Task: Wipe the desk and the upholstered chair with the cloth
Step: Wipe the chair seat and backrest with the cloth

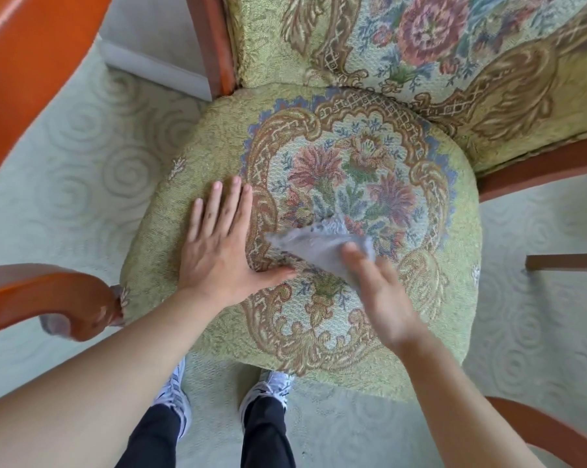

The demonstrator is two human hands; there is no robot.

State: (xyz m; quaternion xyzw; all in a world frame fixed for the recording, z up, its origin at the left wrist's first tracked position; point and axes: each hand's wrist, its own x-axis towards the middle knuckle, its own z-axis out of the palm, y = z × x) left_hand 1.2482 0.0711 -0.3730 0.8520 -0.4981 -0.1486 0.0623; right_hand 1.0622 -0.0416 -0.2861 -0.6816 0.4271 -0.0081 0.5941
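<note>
The upholstered chair fills the view; its green floral seat lies below me and its backrest rises at the top. My left hand lies flat on the left part of the seat, fingers straight and spread. My right hand is blurred with motion over the seat's middle and holds a grey cloth, which sticks out up and to the left of its fingers against the fabric. No desk is in view.
Orange-brown wooden armrests stand at the left and the lower right. More wooden frame curves at the top left. Pale swirl-patterned carpet surrounds the chair. My shoes are at the seat's front edge.
</note>
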